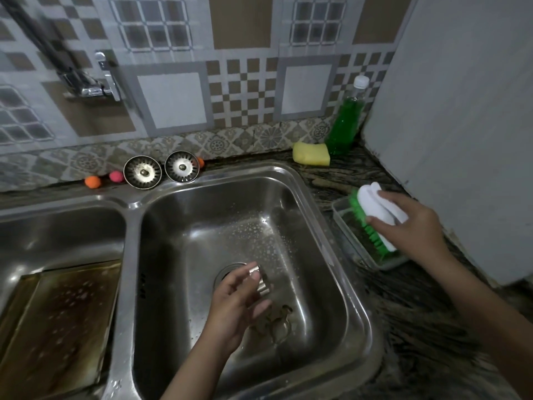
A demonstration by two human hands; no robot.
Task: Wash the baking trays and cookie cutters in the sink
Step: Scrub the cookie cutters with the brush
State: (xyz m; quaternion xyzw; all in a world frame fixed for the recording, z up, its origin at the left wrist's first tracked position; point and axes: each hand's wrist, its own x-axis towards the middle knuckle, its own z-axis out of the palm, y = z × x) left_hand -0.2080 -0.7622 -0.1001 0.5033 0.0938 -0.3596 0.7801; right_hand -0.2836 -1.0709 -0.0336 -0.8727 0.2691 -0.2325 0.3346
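Steel cutter [261,281] pinched in the left hand [233,304] at lower centre; right hand [409,226] grips the brush [375,223], which should scrub inside edges.

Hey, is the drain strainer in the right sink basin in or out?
Out. Both strainers lean against the backsplash behind the sink; the drain beside the left hand looks open, though partly hidden.

A baking tray [60,321] lies in the left basin, cookie cutters [278,324] in the right.
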